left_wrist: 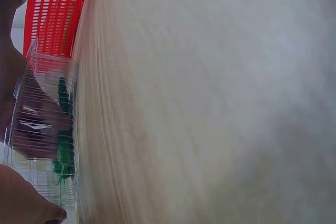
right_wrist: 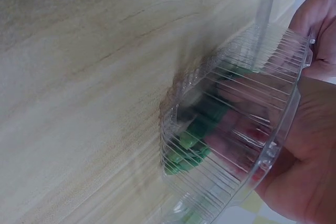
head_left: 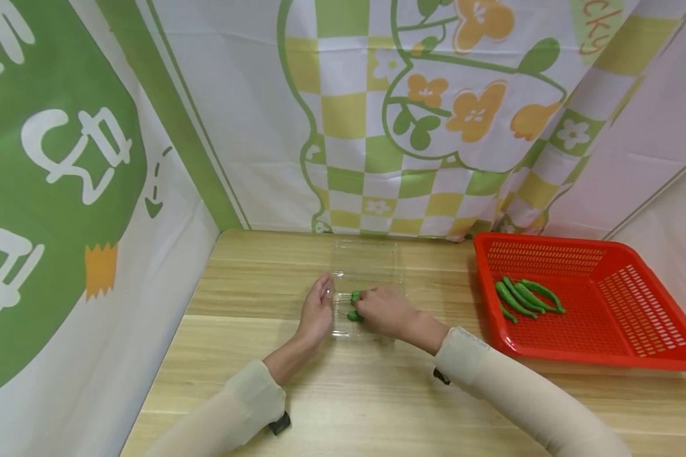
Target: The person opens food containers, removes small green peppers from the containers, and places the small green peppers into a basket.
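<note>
A clear plastic clamshell box (head_left: 368, 333) lies with its lid folded back on the wooden table in the head view. At its left side, my left hand (head_left: 317, 311) holds the rim. My right hand (head_left: 390, 311) reaches into the box from the right, its curled fingers gripping green chili peppers (head_left: 354, 315). Through the ribbed wall in the right wrist view, the peppers (right_wrist: 197, 129) lie low in the box, beside the fingers. The left wrist view shows their stem ends (left_wrist: 64, 169) pointing toward the left hand. My right fingers hide part of the peppers in the head view.
A red plastic basket (head_left: 549, 352) stands on the right of the table. Several more green chili peppers (head_left: 520, 298) lie in its left part. The wooden table (head_left: 354, 406) meets a patterned curtain (head_left: 349, 127) at the back.
</note>
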The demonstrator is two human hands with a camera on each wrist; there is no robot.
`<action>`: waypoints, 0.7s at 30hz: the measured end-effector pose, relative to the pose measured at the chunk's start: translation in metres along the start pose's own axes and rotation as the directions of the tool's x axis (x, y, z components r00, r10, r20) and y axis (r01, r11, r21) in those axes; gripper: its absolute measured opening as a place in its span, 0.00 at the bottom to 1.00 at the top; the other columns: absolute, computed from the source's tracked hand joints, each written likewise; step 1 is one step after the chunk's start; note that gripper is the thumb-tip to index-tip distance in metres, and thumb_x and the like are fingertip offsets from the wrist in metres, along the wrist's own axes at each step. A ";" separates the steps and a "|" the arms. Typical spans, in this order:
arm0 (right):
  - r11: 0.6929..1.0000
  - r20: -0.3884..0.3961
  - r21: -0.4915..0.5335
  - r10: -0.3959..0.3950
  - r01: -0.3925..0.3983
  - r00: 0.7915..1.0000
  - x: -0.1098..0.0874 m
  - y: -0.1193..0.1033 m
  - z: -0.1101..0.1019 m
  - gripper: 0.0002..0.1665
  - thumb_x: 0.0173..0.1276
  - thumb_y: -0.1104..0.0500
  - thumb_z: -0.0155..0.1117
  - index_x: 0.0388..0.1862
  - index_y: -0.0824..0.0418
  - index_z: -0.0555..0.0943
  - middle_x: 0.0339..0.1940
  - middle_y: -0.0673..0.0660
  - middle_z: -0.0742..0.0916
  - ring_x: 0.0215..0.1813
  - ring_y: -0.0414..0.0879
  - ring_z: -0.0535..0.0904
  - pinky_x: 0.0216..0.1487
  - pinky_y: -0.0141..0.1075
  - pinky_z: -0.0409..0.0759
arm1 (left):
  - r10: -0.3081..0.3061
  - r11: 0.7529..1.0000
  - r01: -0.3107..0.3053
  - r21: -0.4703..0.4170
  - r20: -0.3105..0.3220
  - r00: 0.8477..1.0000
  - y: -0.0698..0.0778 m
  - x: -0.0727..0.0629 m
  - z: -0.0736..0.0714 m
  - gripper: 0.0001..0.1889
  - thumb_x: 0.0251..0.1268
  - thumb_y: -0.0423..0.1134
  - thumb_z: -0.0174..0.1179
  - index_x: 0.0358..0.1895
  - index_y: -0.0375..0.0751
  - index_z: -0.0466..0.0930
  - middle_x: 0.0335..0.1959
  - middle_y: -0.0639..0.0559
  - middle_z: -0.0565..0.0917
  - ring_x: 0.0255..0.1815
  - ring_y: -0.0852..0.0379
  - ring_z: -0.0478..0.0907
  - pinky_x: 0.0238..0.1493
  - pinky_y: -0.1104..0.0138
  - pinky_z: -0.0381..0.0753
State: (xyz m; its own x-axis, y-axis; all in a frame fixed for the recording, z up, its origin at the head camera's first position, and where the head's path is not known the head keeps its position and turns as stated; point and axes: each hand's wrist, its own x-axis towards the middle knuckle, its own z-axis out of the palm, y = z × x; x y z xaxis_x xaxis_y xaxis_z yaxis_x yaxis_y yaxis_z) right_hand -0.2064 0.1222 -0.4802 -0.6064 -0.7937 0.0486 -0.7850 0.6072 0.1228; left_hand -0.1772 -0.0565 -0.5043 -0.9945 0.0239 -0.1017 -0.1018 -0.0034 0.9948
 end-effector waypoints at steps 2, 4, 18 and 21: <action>1.000 -0.003 -0.018 -0.014 0.014 1.000 0.001 0.000 0.002 0.17 0.78 0.48 0.68 0.31 0.57 0.85 0.29 0.51 0.86 0.24 0.42 0.77 0.21 0.34 0.80 | -0.002 1.000 0.002 0.002 -0.001 1.000 0.001 0.000 0.000 0.29 0.86 0.28 0.38 0.84 0.31 0.50 0.86 0.37 0.56 0.86 0.40 0.52 0.87 0.49 0.50; 1.000 0.003 -0.016 -0.023 0.023 1.000 0.002 0.000 0.003 0.15 0.76 0.50 0.70 0.30 0.56 0.85 0.30 0.51 0.86 0.25 0.42 0.77 0.22 0.33 0.80 | -0.003 1.000 0.003 0.003 0.000 1.000 0.001 0.000 0.000 0.28 0.86 0.28 0.38 0.84 0.31 0.50 0.86 0.37 0.55 0.86 0.40 0.52 0.87 0.50 0.50; 0.998 -0.052 0.034 -0.057 0.058 0.997 0.000 0.001 0.004 0.14 0.72 0.60 0.72 0.25 0.57 0.83 0.24 0.49 0.84 0.22 0.39 0.73 0.21 0.31 0.81 | 0.011 1.000 -0.011 0.001 -0.008 1.000 -0.003 0.002 0.000 0.28 0.85 0.26 0.37 0.83 0.28 0.51 0.84 0.32 0.57 0.86 0.37 0.52 0.87 0.48 0.50; 0.998 -0.046 0.035 -0.060 0.061 0.997 -0.001 0.001 0.002 0.12 0.71 0.63 0.71 0.26 0.58 0.83 0.25 0.50 0.85 0.22 0.40 0.74 0.21 0.31 0.82 | 0.008 1.000 -0.008 -0.004 -0.013 1.000 -0.003 0.002 0.000 0.28 0.85 0.26 0.37 0.83 0.28 0.52 0.84 0.32 0.57 0.86 0.37 0.52 0.87 0.48 0.50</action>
State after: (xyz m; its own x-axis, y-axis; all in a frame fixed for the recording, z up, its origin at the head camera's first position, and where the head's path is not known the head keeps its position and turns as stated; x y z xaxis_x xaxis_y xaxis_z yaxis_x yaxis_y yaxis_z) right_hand -0.2067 0.1236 -0.4824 -0.5520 -0.8293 0.0864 -0.8246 0.5584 0.0912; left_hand -0.1785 -0.0569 -0.5079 -0.9956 0.0107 -0.0934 -0.0935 -0.0075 0.9956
